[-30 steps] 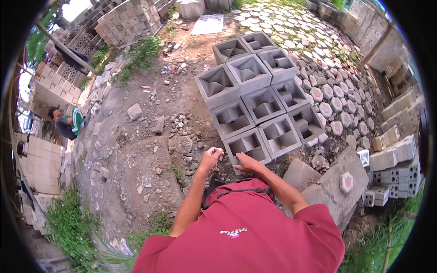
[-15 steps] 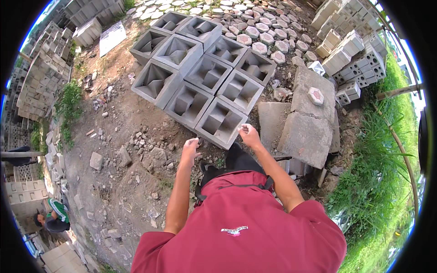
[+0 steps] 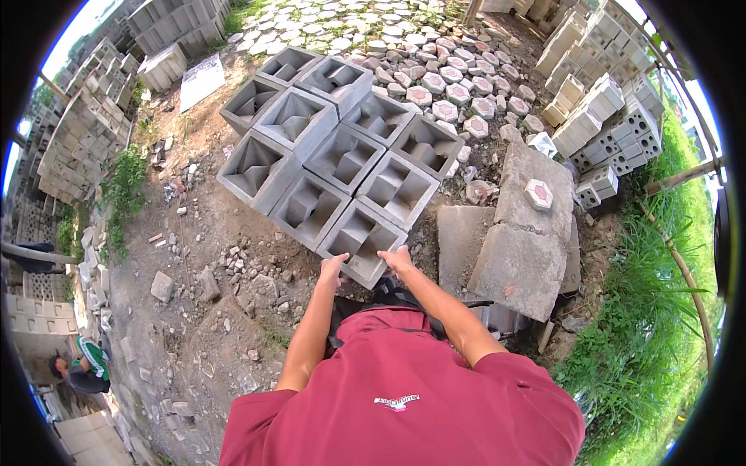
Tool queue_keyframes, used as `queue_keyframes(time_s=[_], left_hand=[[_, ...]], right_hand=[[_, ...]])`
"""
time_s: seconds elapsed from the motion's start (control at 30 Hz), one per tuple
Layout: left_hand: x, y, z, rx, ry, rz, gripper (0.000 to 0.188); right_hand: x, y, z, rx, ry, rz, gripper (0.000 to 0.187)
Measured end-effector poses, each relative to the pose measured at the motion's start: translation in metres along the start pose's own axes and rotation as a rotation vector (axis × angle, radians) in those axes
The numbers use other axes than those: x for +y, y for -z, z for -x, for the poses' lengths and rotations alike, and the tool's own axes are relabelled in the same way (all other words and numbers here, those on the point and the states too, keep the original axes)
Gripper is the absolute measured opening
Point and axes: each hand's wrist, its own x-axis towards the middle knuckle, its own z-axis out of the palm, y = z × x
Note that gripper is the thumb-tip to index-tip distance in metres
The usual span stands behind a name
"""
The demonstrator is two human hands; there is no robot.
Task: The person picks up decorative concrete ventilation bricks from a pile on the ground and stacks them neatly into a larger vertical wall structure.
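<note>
A group of square grey concrete vent blocks (image 3: 298, 116), each with an angled inner shape, sits on the dirt ahead of me. The closest concrete vent block (image 3: 367, 273) has a corner pointing toward my body. My left hand (image 3: 332, 269) is closed on its left near edge, thumb over the rim and the other fingers mostly hidden along the outer side. On the right near edge, my right hand (image 3: 397, 262) grips the rim in the same way. This block still rests against its neighbours.
Flat concrete slabs (image 3: 522, 256) lie to the right, with a hexagonal paver (image 3: 538, 194) on top. Many hexagonal pavers (image 3: 444, 111) cover the far ground. Stacked hollow blocks (image 3: 622, 140) stand far right. Rubble (image 3: 252, 287) is scattered at left, where another person (image 3: 87, 365) is seen.
Both hands have come in from beside the nearest block and closed on its near edges. My view has shifted, so the blocks appear lower in the picture.
</note>
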Motion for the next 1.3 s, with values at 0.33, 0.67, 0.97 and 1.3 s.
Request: queue_keyframes(time_s=[0.33, 0.67, 0.97, 1.3], left_hand=[[0.003, 0.050, 0.036, 0.248, -0.093, -0.033, 0.041], [0.009, 0.048, 0.026, 0.222, -0.063, -0.110, 0.036], [0.017, 0.099, 0.085, -0.242, 0.112, 0.149, 0.095], [0.036, 0.038, 0.083, -0.846, 0.331, -0.319, 0.076]], right_hand=[[-0.064, -0.035, 0.061, -0.161, -0.078, 0.163, 0.070], [-0.042, -0.030, 0.055, -0.094, -0.054, 0.010, 0.058], [-0.075, 0.028, 0.163, -0.104, -0.136, -0.289, 0.034], [-0.041, 0.125, 0.253, 0.042, -0.132, -0.263, 0.047]])
